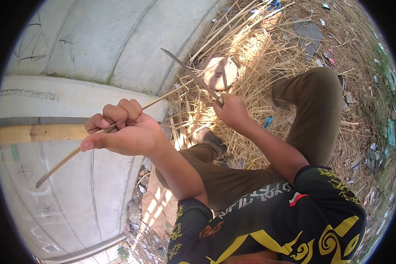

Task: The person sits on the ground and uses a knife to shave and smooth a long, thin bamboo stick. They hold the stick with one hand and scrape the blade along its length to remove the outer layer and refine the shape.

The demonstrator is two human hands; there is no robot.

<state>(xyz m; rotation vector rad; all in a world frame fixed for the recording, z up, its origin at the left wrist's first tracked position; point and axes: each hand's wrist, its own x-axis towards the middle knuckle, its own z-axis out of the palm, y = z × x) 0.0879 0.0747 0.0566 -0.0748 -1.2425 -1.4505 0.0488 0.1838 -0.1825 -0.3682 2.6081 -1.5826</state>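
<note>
My left hand (134, 134) is closed around a thin bamboo stick (60, 165), held up at a slant in front of the pale wall. One end of the stick sticks out at lower left; its other end reaches up beside the blade of a long knife (185, 67). The handle of that knife is gripped in my right hand (233, 112), with the blade pointing up and left. A thin curled sliver hangs near the stick's far end. Whether blade and stick touch, I cannot tell. Just beyond the knife sits a round wooden block (224, 70).
Bamboo strips and shavings (251, 57) cover the ground around the block and my legs. A pale panelled wall (132, 44) rises on the left, with a bamboo pole (53, 132) along it. On the right lie a grey flat piece (307, 36) and scattered litter.
</note>
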